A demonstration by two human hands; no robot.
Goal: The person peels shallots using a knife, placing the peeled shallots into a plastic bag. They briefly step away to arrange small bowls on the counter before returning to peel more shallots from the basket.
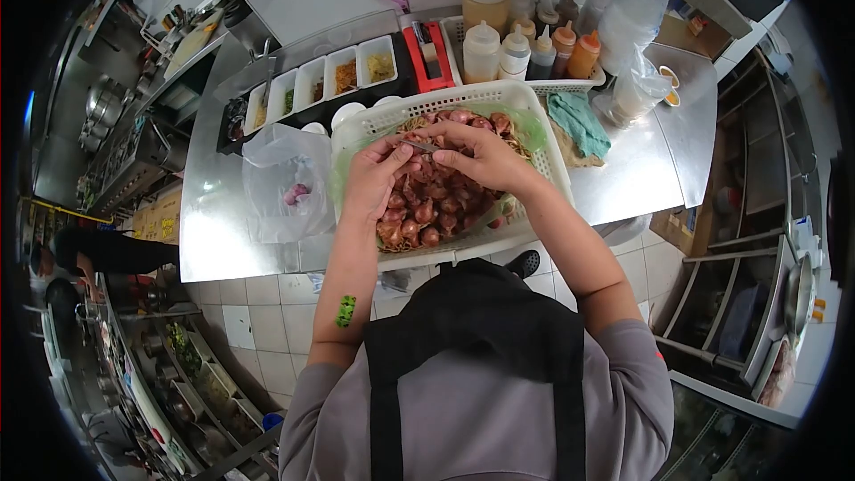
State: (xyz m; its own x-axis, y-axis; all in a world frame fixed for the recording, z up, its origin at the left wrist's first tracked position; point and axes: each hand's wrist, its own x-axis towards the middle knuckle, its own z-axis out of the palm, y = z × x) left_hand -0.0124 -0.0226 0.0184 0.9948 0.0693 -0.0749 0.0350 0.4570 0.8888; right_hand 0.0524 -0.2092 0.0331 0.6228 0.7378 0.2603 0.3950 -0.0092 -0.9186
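A white plastic basket (548,138) in front of me is heaped with unpeeled red shallots (432,209), on a pale green plastic liner (532,129). My left hand (374,174) and my right hand (485,158) meet over the far part of the heap, both with closed fingers. Between the thumbs shows a thin grey blade, seemingly a small knife (420,146), in my right hand's grip. What my left fingers pinch against it is hidden. Left of the basket, a clear plastic bag (276,165) holds a few purple peeled shallots (297,193).
White trays of toppings (346,74) stand behind, beside a red holder (432,58). Squeeze bottles (515,52) fill a rack at the back. A green cloth (579,123) lies right of the basket. Another person (111,251) bends at far left.
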